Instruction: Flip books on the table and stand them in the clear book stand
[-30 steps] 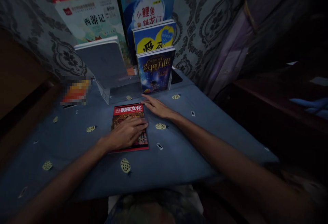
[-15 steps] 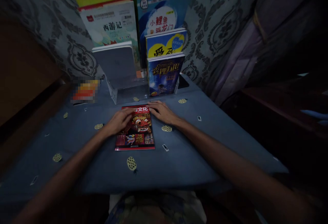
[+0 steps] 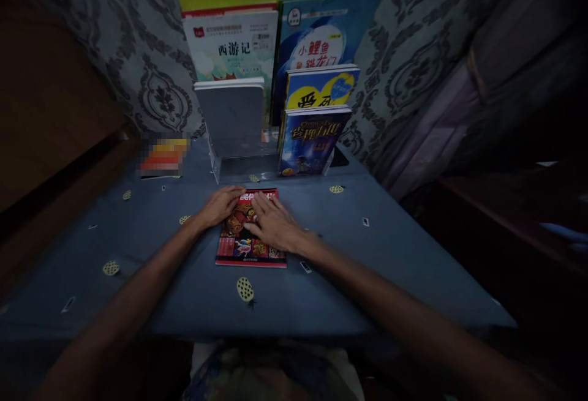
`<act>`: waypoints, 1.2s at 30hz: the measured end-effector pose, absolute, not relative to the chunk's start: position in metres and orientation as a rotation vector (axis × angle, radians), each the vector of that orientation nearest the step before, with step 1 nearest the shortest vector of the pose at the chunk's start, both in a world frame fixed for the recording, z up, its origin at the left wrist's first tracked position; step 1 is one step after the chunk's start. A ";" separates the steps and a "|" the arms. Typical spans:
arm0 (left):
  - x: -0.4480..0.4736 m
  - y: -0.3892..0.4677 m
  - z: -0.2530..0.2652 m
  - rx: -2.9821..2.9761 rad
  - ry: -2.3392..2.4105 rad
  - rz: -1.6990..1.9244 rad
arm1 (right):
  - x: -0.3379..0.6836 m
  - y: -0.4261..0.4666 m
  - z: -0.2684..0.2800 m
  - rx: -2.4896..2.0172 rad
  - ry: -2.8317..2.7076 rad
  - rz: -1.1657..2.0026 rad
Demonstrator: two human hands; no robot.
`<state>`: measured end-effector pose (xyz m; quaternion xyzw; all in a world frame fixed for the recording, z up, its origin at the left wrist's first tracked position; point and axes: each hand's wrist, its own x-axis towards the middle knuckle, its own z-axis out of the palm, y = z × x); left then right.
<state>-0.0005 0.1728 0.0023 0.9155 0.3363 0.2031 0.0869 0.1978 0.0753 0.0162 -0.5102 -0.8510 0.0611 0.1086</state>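
Note:
A red magazine (image 3: pixel 243 247) lies flat on the blue tablecloth (image 3: pixel 184 278) in the middle of the table. My left hand (image 3: pixel 219 205) rests on its upper left corner, fingers curled over the top edge. My right hand (image 3: pixel 272 224) lies flat across the cover's right half, fingers spread. Neither hand lifts the magazine off the cloth.
Behind the magazine a clear stand (image 3: pixel 239 165) holds a grey book (image 3: pixel 229 113) and a dark blue book (image 3: pixel 310 141). Taller books (image 3: pixel 234 46) lean on the patterned wall behind. A blurred orange thing (image 3: pixel 163 156) lies back left. The table's edge drops off at right.
My right hand moved from the cloth beside the magazine onto its cover. My left hand slid from the cover's middle up to the top left corner. The view shifted left.

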 end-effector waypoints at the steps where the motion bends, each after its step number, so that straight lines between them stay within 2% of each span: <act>1: -0.001 0.173 0.002 2.725 0.997 0.607 | 0.189 0.069 0.016 -1.468 -2.513 0.203; 11: 0.000 0.170 -0.002 2.713 1.004 0.637 | 0.163 0.007 0.021 -1.143 -2.605 0.349; 18: -0.001 0.170 -0.002 2.707 0.992 0.624 | 0.195 -0.029 0.016 -1.152 -2.561 0.430; 27: 0.007 0.164 0.010 2.835 1.082 0.510 | 0.219 -0.055 0.008 -1.197 -2.485 0.309; 36: 0.064 0.162 0.020 2.911 0.898 0.414 | 0.219 -0.057 0.022 -1.215 -2.478 0.360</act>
